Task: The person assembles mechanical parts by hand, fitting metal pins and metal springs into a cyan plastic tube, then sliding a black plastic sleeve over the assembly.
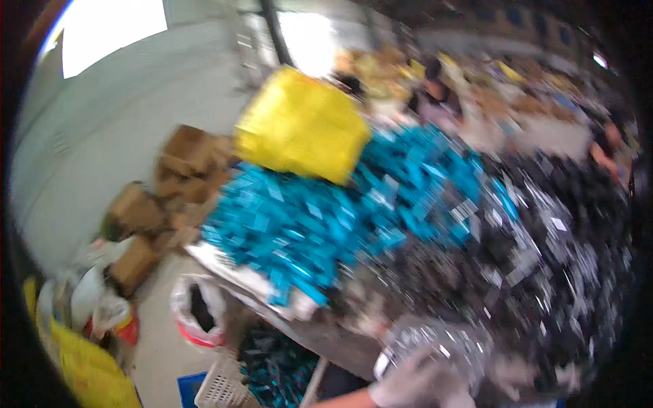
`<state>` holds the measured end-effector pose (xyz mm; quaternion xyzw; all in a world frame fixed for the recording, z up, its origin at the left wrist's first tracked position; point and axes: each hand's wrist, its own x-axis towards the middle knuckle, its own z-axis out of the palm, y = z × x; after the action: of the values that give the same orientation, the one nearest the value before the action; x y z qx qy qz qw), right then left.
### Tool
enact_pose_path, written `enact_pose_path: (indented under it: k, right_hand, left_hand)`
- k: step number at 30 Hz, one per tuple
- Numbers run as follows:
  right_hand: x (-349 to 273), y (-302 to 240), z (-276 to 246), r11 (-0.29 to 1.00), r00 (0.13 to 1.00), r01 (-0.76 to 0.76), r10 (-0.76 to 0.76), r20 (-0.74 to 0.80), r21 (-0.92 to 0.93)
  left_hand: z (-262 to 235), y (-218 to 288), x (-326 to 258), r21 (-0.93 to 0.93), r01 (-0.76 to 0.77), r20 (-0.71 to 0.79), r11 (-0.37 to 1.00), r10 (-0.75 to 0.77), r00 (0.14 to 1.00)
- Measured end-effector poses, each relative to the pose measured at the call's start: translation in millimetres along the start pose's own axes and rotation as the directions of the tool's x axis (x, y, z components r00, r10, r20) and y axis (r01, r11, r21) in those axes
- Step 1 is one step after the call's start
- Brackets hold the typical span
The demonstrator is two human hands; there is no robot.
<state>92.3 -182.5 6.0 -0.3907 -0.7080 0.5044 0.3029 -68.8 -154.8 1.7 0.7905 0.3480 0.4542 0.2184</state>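
Note:
The whole view is smeared by motion. My left hand (416, 385), in a pale glove, comes in from the lower edge and seems to grip a shiny silvery bundle of packets (435, 343) at the table's near edge. A pale blur (510, 372) just right of it may be my right hand; its fingers cannot be made out. Beyond the hands, a heap of black packets (544, 258) covers the right of the table. A heap of blue packets (306, 224) covers the left, with a yellow bag (303, 126) lying on top of it.
Cardboard boxes (183, 170) are stacked on the floor at left. Below the table edge are a white bag with a red rim (197, 309), a white plastic basket (224, 387) and a yellow sack (92, 370). Other people (435, 95) work at the far tables.

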Motion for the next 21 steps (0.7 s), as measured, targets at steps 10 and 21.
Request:
enact_pose_path:
  k: [10, 21]
  right_hand:
    - [-16.6, -8.2, -46.1, 0.968, 0.972, -0.233, 0.231, -0.035, -0.097]
    - [17.4, 5.9, -99.8, 0.65, 0.701, -0.569, 0.064, -0.71, -0.503]
  left_hand:
    - [-31.7, 46.8, 56.4, 0.427, -0.166, 0.407, 0.889, -0.025, 0.913]
    - [-35.9, -64.8, -22.6, -0.519, 0.712, -0.093, 0.473, -0.859, 0.503]
